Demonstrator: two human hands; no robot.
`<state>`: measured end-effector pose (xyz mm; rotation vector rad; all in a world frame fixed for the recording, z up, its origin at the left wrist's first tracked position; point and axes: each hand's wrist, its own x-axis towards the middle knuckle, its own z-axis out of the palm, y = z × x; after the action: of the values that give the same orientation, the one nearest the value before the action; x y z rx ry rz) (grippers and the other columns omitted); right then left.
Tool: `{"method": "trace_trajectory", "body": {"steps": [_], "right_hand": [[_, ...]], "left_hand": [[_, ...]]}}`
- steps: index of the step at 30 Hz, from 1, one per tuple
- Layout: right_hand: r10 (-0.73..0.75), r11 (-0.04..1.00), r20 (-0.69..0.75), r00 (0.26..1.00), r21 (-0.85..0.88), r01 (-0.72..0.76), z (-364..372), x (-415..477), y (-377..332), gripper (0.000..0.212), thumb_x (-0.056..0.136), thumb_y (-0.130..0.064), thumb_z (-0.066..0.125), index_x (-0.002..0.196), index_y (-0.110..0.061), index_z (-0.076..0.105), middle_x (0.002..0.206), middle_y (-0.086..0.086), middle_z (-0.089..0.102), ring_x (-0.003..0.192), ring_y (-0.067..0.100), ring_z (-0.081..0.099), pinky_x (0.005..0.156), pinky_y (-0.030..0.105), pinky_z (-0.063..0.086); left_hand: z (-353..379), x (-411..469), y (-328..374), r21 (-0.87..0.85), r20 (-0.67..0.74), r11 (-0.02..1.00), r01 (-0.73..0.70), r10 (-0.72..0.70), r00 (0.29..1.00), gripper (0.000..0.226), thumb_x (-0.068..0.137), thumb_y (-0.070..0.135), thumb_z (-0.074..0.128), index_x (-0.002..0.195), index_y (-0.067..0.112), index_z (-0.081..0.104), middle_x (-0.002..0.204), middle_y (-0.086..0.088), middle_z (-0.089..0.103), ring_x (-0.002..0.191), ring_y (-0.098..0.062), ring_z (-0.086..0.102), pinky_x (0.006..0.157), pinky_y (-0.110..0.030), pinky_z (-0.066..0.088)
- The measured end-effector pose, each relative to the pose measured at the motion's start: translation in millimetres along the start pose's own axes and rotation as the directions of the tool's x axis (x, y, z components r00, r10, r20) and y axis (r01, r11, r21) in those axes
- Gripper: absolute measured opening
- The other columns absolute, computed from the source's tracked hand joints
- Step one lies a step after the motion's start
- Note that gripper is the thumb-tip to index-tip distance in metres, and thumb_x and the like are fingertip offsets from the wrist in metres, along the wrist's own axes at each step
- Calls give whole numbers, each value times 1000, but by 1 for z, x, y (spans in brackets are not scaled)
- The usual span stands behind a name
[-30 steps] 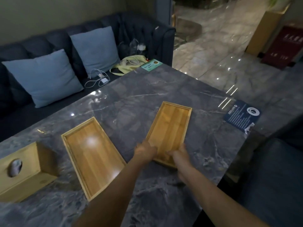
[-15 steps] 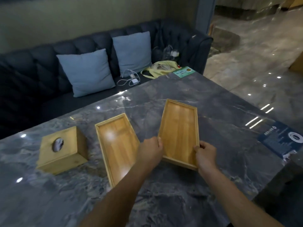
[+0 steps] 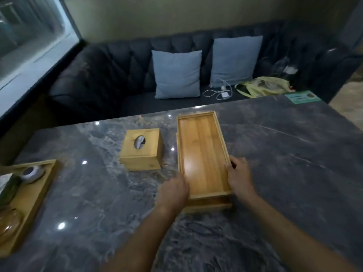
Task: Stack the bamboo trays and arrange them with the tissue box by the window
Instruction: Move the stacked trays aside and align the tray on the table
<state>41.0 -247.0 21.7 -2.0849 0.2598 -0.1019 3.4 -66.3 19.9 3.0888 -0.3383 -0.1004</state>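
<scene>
Hands, left point(image 3: 173, 190) and right point(image 3: 238, 174), grip the upper tray point(image 3: 203, 152), now stacked on the lower tray point(image 3: 208, 205).

You have one view only, from the camera on your head. It looks forward and steeply down across the grey marble table point(image 3: 275, 154), close over it. At 12 o'clock it faces the dark tufted sofa point(image 3: 110, 75); the bright window point(image 3: 29, 36) is at 10 o'clock. Your forearms enter from 6 o'clock.
</scene>
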Motion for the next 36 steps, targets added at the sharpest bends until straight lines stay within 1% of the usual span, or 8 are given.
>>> {"method": "trace_trajectory", "body": {"steps": [6,12,15,18,22,25,30,36], "right_hand": [[11,995,14,1000,-96,-10,25,-4,14,20,91,0,44,95,6,62,92,11,42,81,22,44,65,22,27],[6,992,9,1000,-124,-5,31,-7,29,21,92,0,44,98,4,64,90,8,42,78,17,43,60,19,25],[-9,976,41,999,-217,18,26,-9,28,25,92,-9,48,112,-3,62,101,13,52,91,25,50,79,24,32],[46,945,65,997,-325,-23,19,-13,35,37,92,-26,52,123,-6,55,122,16,54,113,32,49,101,43,31],[142,955,181,973,-282,-87,16,-19,40,38,95,-31,43,121,-7,55,128,16,53,116,31,48,102,43,33],[144,977,221,965,-189,-102,21,-24,36,38,99,-23,33,126,-2,51,133,17,52,121,30,46,105,38,32],[150,984,184,971,-128,-128,20,-27,35,32,100,-18,30,104,0,56,111,21,62,94,22,52,78,27,34],[93,974,122,988,-219,-65,23,-33,35,33,100,-16,28,87,-1,54,89,15,60,83,25,55,69,29,28]], "left_hand": [[21,-12,-10,20,56,999,45,-46,997,24,97,4,30,106,4,52,103,-16,60,85,-33,64,64,-39,48],[30,-11,-10,-204,63,959,196,-187,980,13,95,9,41,95,4,52,93,-20,67,84,-39,66,69,-46,53],[33,-8,-16,-284,48,933,220,-215,975,17,96,21,42,98,8,51,98,-16,66,88,-36,64,68,-42,49],[32,-9,-22,-519,-16,819,244,-295,956,30,93,41,43,100,13,52,97,-9,65,90,-28,62,70,-35,46],[34,-11,-21,-722,98,663,197,-184,978,38,96,28,43,131,16,42,129,-9,58,116,-26,56,97,-33,45],[39,-15,-16,-795,151,572,202,-136,979,47,98,22,38,143,17,27,141,-7,47,127,-24,46,97,-23,32],[40,-19,-14,-844,179,492,212,-114,977,49,99,27,36,146,21,21,143,-5,45,127,-20,44,100,-25,32],[39,-17,-12,-846,183,481,231,-145,972,48,100,28,30,146,21,21,145,-5,42,130,-22,42,106,-31,32]]}}
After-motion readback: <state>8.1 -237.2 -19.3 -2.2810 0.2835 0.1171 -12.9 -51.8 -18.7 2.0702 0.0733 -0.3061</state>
